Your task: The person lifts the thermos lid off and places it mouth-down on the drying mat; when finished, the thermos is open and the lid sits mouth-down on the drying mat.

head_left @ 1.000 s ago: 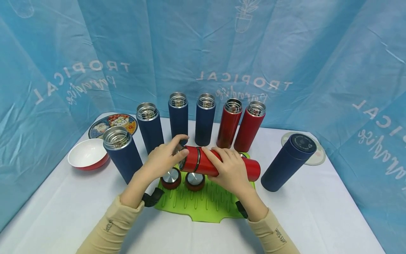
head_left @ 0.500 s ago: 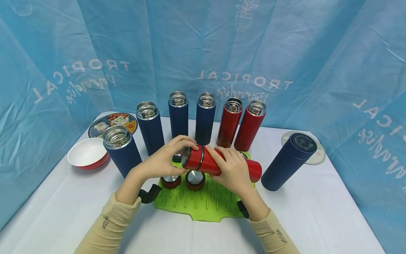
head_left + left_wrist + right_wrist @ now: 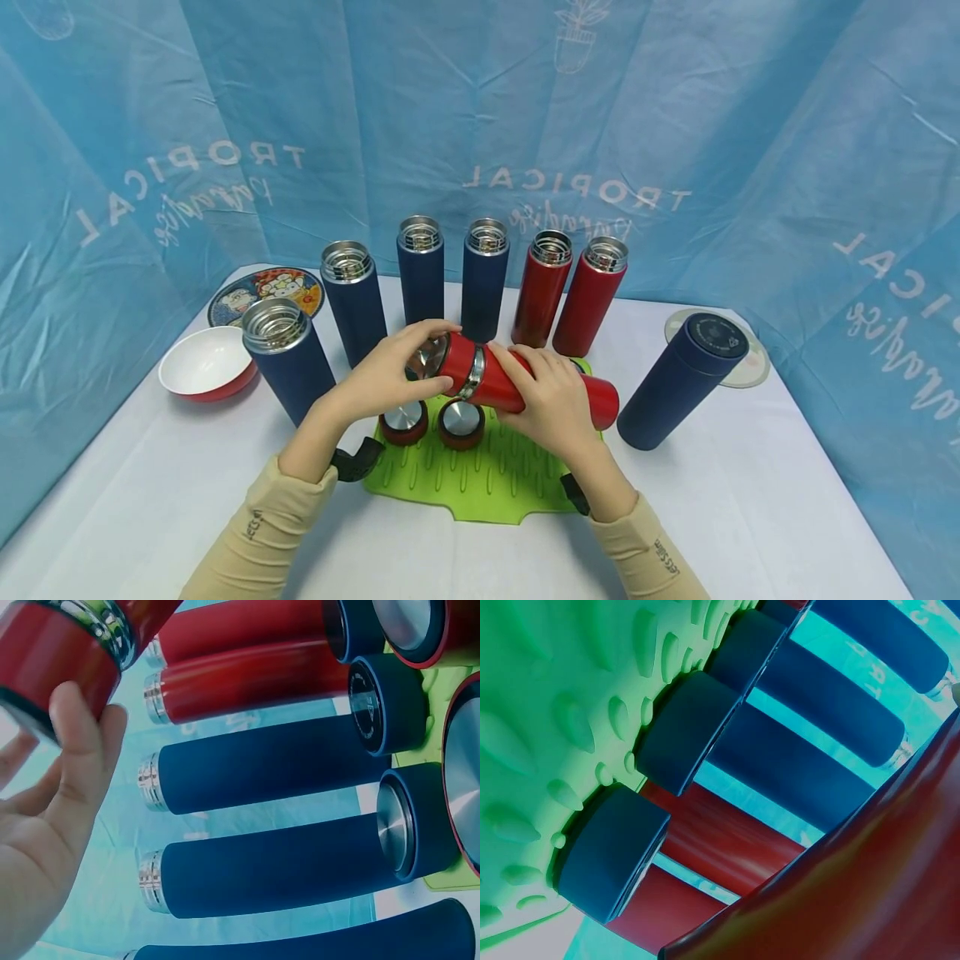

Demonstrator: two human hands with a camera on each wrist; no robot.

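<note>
Held nearly level above a green ribbed mat is a red thermos bottle, gripped round its body by my right hand. My left hand has its thumb and fingers about the red lid at the bottle's left end. A wide silver band shows between lid and body, and the lid sits slightly tilted. The left wrist view shows fingertips on the lid. In the right wrist view the red bottle fills the lower right; the right hand is mostly out of that view.
Two red-rimmed lids lie on the mat, with several blue lids behind. Lidless blue bottles and two lidless red bottles stand in an arc. A lidded blue bottle stands right; a bowl left.
My left hand loosened and shifted round the lid, then came back to hold it. The silver band between lid and body has widened. My right hand and the bottle hardly moved.
</note>
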